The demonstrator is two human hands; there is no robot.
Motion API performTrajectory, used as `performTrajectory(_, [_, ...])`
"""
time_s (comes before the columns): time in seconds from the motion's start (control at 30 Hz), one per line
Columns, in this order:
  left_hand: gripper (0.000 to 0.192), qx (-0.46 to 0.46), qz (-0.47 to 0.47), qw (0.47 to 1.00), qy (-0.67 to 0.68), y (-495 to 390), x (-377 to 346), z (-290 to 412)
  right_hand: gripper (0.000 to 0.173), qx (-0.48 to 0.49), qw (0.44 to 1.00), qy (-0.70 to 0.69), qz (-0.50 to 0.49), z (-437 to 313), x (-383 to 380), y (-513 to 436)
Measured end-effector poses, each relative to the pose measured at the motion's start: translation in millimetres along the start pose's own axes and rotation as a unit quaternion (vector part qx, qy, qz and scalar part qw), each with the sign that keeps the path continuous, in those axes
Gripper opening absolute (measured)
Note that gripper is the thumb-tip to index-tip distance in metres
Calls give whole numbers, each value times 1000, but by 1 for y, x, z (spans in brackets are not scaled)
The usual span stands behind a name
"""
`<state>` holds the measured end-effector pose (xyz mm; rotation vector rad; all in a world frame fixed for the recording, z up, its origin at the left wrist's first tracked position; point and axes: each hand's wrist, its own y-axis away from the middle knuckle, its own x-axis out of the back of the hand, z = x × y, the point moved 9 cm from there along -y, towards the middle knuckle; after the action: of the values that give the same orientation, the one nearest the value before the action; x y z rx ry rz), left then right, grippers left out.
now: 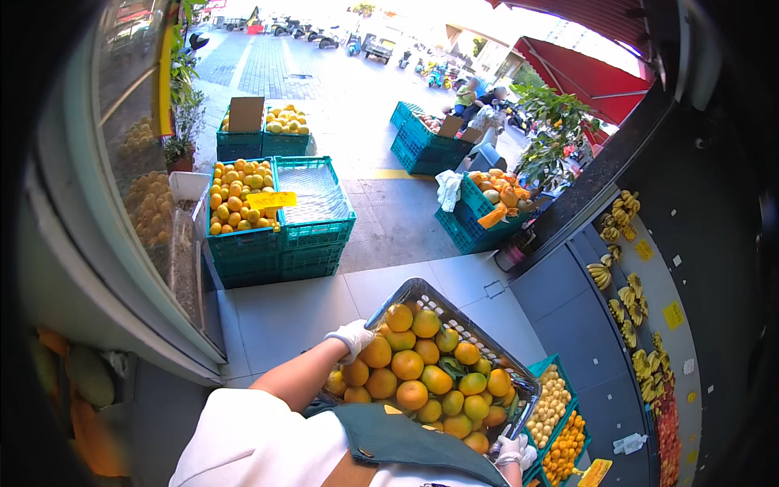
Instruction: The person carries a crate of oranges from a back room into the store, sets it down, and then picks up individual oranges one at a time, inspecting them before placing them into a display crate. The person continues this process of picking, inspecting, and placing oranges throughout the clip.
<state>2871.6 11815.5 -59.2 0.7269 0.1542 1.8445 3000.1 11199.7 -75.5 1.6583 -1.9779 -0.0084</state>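
Observation:
A black plastic crate heaped with orange and green-tinged citrus fruit is held against the front of my dark green apron. My left hand, in a white glove, grips the crate's left edge. At the lower right, my right hand, gloved too, holds the opposite end, its fingers partly hidden by the rim. Some green leaves lie among the fruit. Ahead, a teal crate full of citrus with a yellow price sign stands beside a teal crate lined with white padding.
Stacked teal crates stand outside to the right, before another stack with netted fruit. Bananas line a display on the right. Crates of small yellow fruit sit low beside me. Two people are near parked scooters.

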Motion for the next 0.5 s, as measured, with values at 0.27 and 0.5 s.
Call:
performTrajectory(0.27, [38,6,-18,999,-36,-171,85,82,41,6,1000,-28,11,-89,-135,-99])
performTrajectory(0.5, [32,-84,3,996,-31,-314,151,170,35,10,990,-95,102,-147,-197,-185])
